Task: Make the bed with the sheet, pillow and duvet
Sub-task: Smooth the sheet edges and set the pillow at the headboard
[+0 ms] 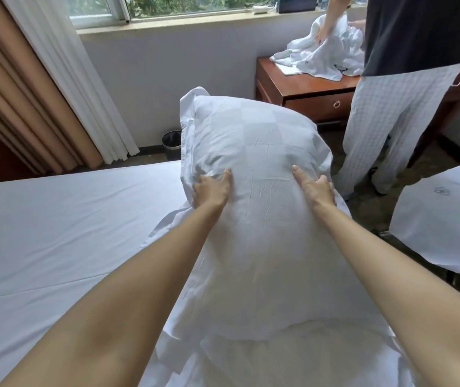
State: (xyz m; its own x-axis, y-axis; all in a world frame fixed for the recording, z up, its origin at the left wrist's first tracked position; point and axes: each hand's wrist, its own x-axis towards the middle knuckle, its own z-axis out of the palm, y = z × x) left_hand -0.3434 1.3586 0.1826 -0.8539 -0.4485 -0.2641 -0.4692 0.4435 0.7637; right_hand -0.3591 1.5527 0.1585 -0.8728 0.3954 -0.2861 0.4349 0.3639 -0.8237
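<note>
A white pillow (254,141) in a checked white case stands up in front of me over the bed's right edge. My left hand (212,188) grips its left side, fingers wrapped round the edge and thumb on the front. My right hand (314,188) grips the right side the same way. A white sheet (55,227) lies smooth over the mattress to the left. Below the pillow, loose white fabric (251,358) hangs near me; I cannot tell whether it is the case's open end or the duvet.
Another person (407,79) stands at the right, handling white linen (329,48) on a wooden nightstand (307,88). A black bin (171,143) sits under the window by the curtains (41,79). A white-covered chair (446,219) stands at the right.
</note>
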